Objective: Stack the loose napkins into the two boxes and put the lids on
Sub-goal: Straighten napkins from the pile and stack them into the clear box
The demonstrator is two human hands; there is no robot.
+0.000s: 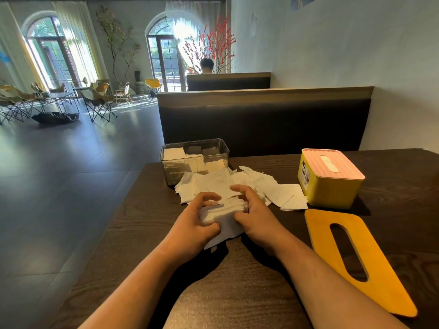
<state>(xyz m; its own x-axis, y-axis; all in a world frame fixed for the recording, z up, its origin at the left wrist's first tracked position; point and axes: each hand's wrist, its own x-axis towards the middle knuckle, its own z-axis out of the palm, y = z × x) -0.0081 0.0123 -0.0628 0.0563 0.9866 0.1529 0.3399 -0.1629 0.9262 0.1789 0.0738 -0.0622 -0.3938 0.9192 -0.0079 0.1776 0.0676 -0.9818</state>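
Nearest to me, both forearms reach in over the dark wooden surface (237, 293). Off to the right lies a yellow lid (384, 293), flat on the wood, its long slot facing up and nothing touching it.

Now the hands. My left hand (194, 217) and right hand (251, 214) face each other with a stack of napkins (228, 208) squeezed between them. The left hand's fingers curl over the stack's left edge and its thumb pinches the near corner. The right hand grips the right edge the same way, fingers hooked over the top. The stack sits just above the surface, and one loose sheet droops from its underside towards me.

Just beyond the fingertips, the loose napkins (280, 193) lie in an untidy white heap that spreads to the right, almost to the foot of the yellow box (332, 193). That box stands closed under a pink lid (332, 165).

Behind the heap, on the left, is the clear box (171, 169). It has no lid on, a few napkins lie inside, and the heap's far edge rests against its front wall.

Furthest off, a dark bench back (261, 119) runs along the far edge of the surface.
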